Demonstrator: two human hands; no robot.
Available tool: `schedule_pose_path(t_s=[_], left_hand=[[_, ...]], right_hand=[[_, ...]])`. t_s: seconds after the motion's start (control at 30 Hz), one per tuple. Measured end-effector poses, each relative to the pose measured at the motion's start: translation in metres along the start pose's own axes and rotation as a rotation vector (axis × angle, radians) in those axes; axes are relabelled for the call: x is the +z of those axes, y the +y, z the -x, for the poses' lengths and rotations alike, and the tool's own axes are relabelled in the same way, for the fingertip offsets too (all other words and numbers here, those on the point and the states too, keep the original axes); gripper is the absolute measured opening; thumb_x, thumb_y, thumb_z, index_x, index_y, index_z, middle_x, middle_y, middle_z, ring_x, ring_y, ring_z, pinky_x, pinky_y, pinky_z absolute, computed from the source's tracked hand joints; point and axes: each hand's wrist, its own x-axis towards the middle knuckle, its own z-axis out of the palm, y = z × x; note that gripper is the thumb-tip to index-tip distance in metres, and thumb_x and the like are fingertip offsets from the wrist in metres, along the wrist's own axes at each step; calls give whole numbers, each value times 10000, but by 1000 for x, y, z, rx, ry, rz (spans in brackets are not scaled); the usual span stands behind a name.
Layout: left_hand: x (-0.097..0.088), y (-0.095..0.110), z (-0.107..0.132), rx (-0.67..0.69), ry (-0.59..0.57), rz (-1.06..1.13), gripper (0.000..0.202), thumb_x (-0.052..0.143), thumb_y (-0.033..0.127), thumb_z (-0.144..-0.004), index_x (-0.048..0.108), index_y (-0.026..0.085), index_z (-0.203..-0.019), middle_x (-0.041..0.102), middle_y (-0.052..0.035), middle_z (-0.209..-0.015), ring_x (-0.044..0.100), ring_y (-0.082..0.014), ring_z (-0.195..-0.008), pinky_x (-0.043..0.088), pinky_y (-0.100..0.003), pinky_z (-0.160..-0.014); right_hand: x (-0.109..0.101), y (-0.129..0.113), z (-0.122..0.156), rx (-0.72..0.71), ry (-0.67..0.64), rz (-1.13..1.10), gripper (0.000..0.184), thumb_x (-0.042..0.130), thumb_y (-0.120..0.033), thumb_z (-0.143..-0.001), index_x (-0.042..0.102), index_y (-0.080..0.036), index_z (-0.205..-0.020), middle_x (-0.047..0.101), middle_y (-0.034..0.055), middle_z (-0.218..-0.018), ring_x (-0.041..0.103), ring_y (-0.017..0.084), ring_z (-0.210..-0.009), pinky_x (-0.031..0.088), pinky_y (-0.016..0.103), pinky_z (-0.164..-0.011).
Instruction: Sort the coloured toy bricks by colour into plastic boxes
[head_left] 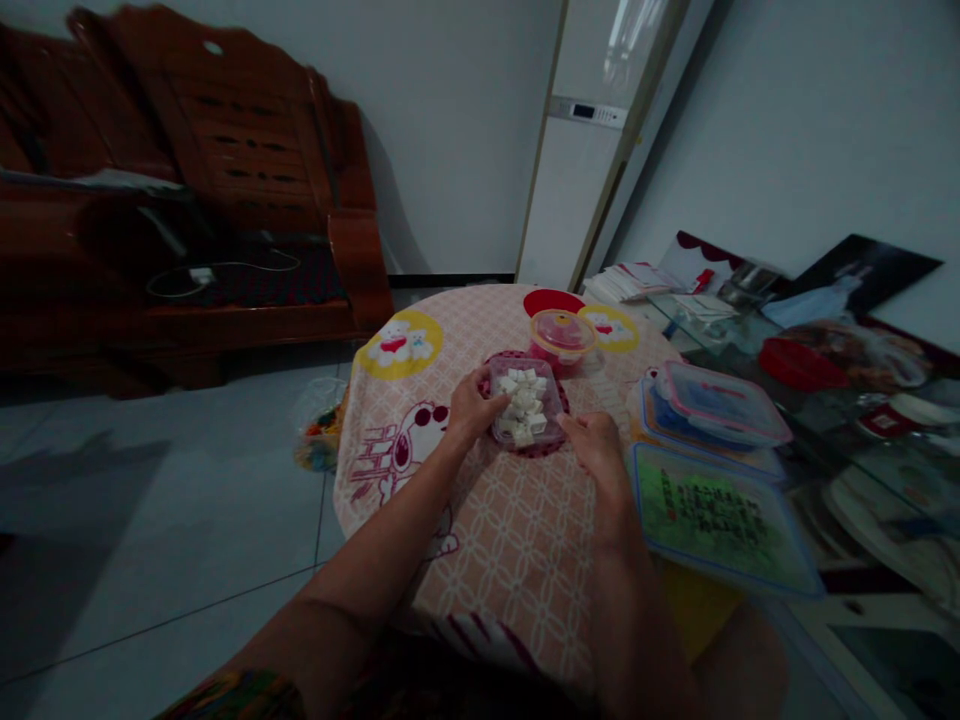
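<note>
2 hands [471, 408] pinch a clear container [555, 405] of white cubes [527, 403] by its sides; its underside is hidden.

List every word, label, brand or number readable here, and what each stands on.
None can be read.
Blue-rimmed green lid: columns of dark characters, too blurred.
Control panel on the tall white unit: any markings too small.
Red-and-white item: pale marking, too blurred.
</note>
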Motion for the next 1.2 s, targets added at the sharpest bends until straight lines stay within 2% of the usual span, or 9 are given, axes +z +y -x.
schedule_pose_path(t_s=[0.2,0.3,0.43,0.6,0.7,0.87,1.07,1.13,1.2], left_hand=[[0,8,1,37,32,-28,410,786,191,-604,766,183,-1013,739,-59,-954,655,-242,-864,522,-305,-761],[-1,11,1,58,39,-60,352,776,172,-601,767,172,-954,729,-54,-906,648,-238,-863,513,-313,-800],[0,10,-1,51,60,-75,359,780,178,-592,775,172,-951,717,-49,-873,633,-223,-826,502,-308,-788],[1,3,-6,47,60,-54,441,796,218,-585,785,166,-1023,734,-45,-882,639,-210,-829,507,-297,-787],[-2,2,-9,27,-16,9,473,792,249,-600,791,161,-1065,759,-44,-911,657,-206,-837,515,-288,-776],[-15,10,-15,-99,-268,219,429,770,267,-611,813,151,-1022,773,-44,-836,661,-189,-743,512,-259,-656],[-29,25,-33,-155,-621,174,312,785,238,-638,832,178,-940,723,-14,-674,548,-105,-531,401,-203,-514],[-29,29,-40,-114,-663,128,303,790,228,-648,833,162,-940,691,-10,-628,507,-92,-500,366,-203,-497],[-29,32,-43,-76,-638,113,331,800,230,-642,831,150,-962,687,-12,-632,512,-96,-512,378,-210,-510]], right_hand=[[-4,-8,-1,-19,-4,83,514,665,-400,-848,438,-256,-410,355,-30,-345,472,152,-419,303,259,-449],[-3,-12,-2,40,-8,84,484,683,-403,-833,474,-250,-424,382,-25,-342,472,149,-379,305,253,-411],[0,-14,-4,150,-34,13,408,696,-417,-823,560,-240,-482,399,-29,-311,449,153,-292,308,250,-333],[2,-13,-1,170,-40,-101,383,692,-404,-817,561,-231,-502,398,-38,-289,434,147,-250,293,233,-274],[2,-14,7,157,-88,-176,382,637,-396,-847,550,-222,-519,382,-54,-292,418,140,-238,289,224,-260],[3,-11,20,142,-179,-265,394,580,-423,-879,538,-220,-544,409,-61,-323,406,116,-246,301,204,-274],[10,4,7,109,78,-405,339,538,-433,-890,574,-216,-632,527,-41,-423,487,117,-327,386,203,-328],[13,7,2,133,123,-420,325,536,-448,-886,585,-216,-665,562,-34,-458,508,124,-343,408,212,-337],[16,11,-1,124,134,-434,305,535,-445,-881,586,-217,-686,578,-35,-479,512,126,-346,418,220,-342]])
